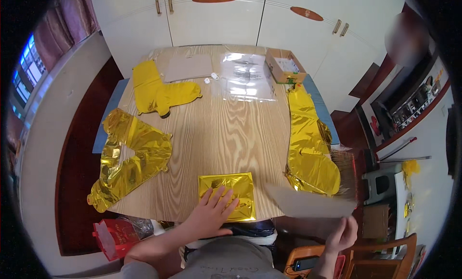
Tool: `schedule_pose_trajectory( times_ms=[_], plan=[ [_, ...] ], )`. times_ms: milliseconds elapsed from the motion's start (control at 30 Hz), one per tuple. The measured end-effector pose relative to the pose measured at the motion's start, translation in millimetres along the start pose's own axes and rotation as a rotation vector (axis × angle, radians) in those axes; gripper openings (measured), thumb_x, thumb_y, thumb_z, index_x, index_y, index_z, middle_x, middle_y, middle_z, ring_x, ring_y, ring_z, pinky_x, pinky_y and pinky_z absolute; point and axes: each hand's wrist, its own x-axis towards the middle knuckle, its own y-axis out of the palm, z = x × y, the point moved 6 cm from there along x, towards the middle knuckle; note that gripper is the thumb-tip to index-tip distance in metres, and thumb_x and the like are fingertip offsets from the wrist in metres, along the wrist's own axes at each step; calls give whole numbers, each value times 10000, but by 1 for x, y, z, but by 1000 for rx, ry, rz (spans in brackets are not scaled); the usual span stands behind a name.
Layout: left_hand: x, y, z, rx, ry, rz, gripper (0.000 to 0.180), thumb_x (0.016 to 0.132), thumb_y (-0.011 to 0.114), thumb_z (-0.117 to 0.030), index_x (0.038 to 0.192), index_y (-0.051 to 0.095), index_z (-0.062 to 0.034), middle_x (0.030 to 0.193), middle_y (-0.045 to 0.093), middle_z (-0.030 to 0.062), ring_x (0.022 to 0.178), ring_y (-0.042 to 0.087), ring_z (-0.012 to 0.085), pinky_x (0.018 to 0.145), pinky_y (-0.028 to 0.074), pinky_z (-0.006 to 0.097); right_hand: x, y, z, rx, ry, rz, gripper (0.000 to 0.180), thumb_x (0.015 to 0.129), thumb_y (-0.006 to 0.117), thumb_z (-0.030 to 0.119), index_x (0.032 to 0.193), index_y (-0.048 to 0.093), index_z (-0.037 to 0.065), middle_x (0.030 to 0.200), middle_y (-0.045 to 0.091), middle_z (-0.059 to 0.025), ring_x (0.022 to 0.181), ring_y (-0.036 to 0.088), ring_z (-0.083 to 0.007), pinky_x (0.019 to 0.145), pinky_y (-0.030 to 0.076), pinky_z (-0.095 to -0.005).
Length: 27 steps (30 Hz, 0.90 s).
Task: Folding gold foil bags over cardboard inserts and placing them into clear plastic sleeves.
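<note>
My left hand (215, 215) lies spread and flat on a folded gold foil packet (244, 187) near the front edge of the table. My right hand (342, 235), off the table's front right corner, pinches a thin greyish sheet (308, 202), which is smeared by motion and reaches back over the table edge. Flat, uninflated gold foil balloons lie around: an A-shaped balloon (144, 146) at the left, an angled balloon (153, 89) behind it, and a long curved balloon (308, 156) along the right side.
At the back of the wooden table (231, 130) are a beige card (190, 67), clear plastic sleeves (246, 77), small white pieces (207, 80) and an open cardboard box (302, 78). A red bag (115, 238) stands below left. A chair (375, 259) holding a phone (307, 264) is below right.
</note>
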Motion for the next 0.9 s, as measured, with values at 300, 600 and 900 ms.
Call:
schedule_pose_trajectory(
  times_ms=[300,600,900],
  plan=[
    [-33,-2,-7,-29,48,-146,492,829,576,-157,1309,536,-55,1247,601,163,1146,590,327,974,470,428,46,114,-31,471,397,181,336,952,507,-17,1287,535,-19,1168,646,-130,1055,608,-182,918,459,-281],
    [-92,-45,75,-1298,-891,-358,311,956,524,-101,1262,555,-56,1151,654,141,1001,672,278,836,555,374,4,210,4,390,246,758,347,884,562,35,1227,609,13,1020,638,-182,890,639,-269,797,504,-334],
    [-20,24,75,-2095,-1197,-335,292,1008,477,-152,1258,517,-6,1139,643,154,983,675,288,840,581,452,-11,230,51,242,-57,737,359,833,693,151,1183,651,83,979,611,-145,850,626,-324,762,508,-394]
  ],
)
